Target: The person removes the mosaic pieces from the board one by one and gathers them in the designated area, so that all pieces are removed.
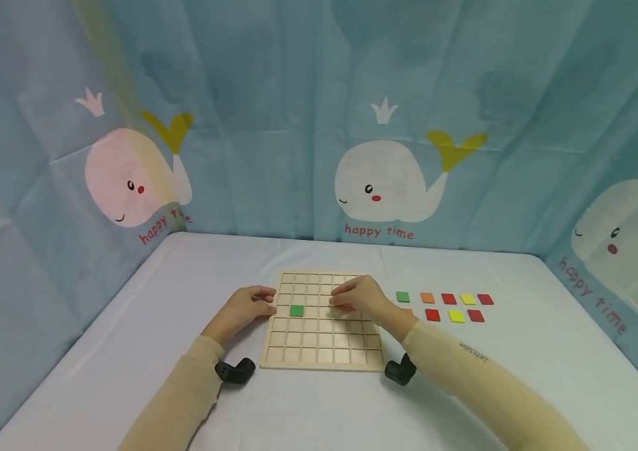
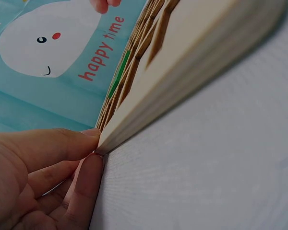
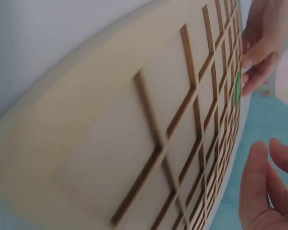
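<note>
A pale wooden grid board [image 1: 293,357] lies flat on the table with a green square tile [image 1: 297,311] on it, left of the middle. My left hand [image 1: 242,310] is at the board's left side, thumb and fingertips touching its rim; the left wrist view shows them close up at the edge [image 2: 149,112]. Over the upper right part of the board hovers my right hand [image 1: 366,297], its fingers bent loosely with the tips near each other. In the right wrist view no tile shows between the fingertips [image 3: 259,148].
Right of the board, small square tiles lie in two rows: green [image 1: 402,297], orange [image 1: 427,298], red [image 1: 448,299] and yellow [image 1: 468,299] among them. My right forearm passes close to an orange tile [image 1: 407,312]. A blue whale-print curtain [image 1: 262,188] hangs behind the white table [image 1: 319,407].
</note>
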The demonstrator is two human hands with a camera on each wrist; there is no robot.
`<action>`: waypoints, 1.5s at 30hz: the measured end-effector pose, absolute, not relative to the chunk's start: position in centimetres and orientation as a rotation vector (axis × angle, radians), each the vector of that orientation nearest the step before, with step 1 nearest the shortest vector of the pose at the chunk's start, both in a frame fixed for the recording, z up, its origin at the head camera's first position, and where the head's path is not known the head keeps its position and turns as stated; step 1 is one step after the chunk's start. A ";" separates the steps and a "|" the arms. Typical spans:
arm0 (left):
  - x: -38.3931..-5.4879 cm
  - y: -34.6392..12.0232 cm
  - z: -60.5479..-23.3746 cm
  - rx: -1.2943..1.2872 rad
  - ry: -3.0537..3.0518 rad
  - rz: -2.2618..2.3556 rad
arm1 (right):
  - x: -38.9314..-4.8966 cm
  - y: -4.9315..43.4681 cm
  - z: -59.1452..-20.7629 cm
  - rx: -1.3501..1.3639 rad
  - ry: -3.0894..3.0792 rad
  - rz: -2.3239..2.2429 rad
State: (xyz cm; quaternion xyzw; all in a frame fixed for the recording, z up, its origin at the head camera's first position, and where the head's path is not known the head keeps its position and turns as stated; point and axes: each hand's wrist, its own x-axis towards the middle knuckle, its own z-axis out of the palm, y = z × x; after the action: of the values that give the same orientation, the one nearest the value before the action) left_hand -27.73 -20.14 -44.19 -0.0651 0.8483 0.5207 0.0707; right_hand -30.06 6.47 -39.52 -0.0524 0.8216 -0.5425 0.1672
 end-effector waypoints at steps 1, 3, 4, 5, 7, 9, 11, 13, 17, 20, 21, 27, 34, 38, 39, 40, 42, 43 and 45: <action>-27.7 -20.1 -44.2 -0.206 2.549 1.568 | -30.1 6.1 -39.6 -0.156 2.326 -1.550; -27.6 -20.1 -44.1 -0.211 2.547 1.571 | -30.1 5.5 -39.6 -0.168 2.303 -1.558; -27.6 -20.1 -44.1 -0.212 2.545 1.572 | -30.1 5.3 -39.7 -0.173 2.294 -1.563; -27.6 -20.1 -44.1 -0.214 2.544 1.573 | -30.1 5.0 -39.7 -0.173 2.284 -1.568; -27.5 -20.1 -44.1 -0.214 2.543 1.570 | -30.1 4.4 -39.8 -0.174 2.262 -1.579; -27.5 -20.1 -44.1 -0.219 2.549 1.567 | -30.2 4.0 -39.9 -0.166 2.251 -1.581; -27.5 -20.2 -44.1 -0.215 2.555 1.561 | -30.3 3.5 -40.0 -0.145 2.232 -1.594; -27.6 -20.2 -44.1 -0.220 2.556 1.564 | -30.4 3.1 -40.1 -0.134 2.218 -1.600; -27.7 -20.2 -44.2 -0.212 2.551 1.567 | -30.4 2.7 -40.4 -0.141 2.185 -1.602; -27.7 -20.3 -44.2 -0.204 2.558 1.555 | -30.4 2.5 -40.5 -0.146 2.162 -1.594; -27.7 -20.3 -44.2 -0.203 2.558 1.553 | -30.4 2.4 -40.5 -0.140 2.153 -1.592; -27.7 -20.3 -44.1 -0.212 2.562 1.557 | -30.3 1.9 -40.5 -0.162 2.131 -1.592; -27.6 -20.2 -44.1 -0.213 2.561 1.569 | -30.4 1.6 -40.8 -0.154 2.118 -1.573; -27.7 -20.2 -44.1 -0.206 2.561 1.570 | -30.5 1.6 -41.0 -0.152 2.121 -1.561; -27.7 -20.1 -44.1 -0.207 2.558 1.573 | -30.6 1.5 -41.0 -0.153 2.123 -1.554; -27.7 -20.1 -44.1 -0.209 2.557 1.576 | -30.6 1.5 -40.9 -0.150 2.121 -1.549; -27.7 -20.1 -44.2 -0.204 2.554 1.585 | -30.5 1.4 -41.0 -0.145 2.120 -1.539; -27.7 -20.0 -44.2 -0.195 2.552 1.588 | -30.5 1.3 -40.9 -0.141 2.123 -1.535; -27.7 -20.0 -44.3 -0.196 2.544 1.598 | -30.4 1.3 -41.0 -0.133 2.121 -1.537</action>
State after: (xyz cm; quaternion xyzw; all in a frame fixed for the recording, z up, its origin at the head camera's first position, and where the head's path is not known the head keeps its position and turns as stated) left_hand -27.71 -19.99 -44.28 -0.0650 0.8433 0.5296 0.0653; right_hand -30.42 1.27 -40.96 -0.0490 0.7817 -0.5665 0.2562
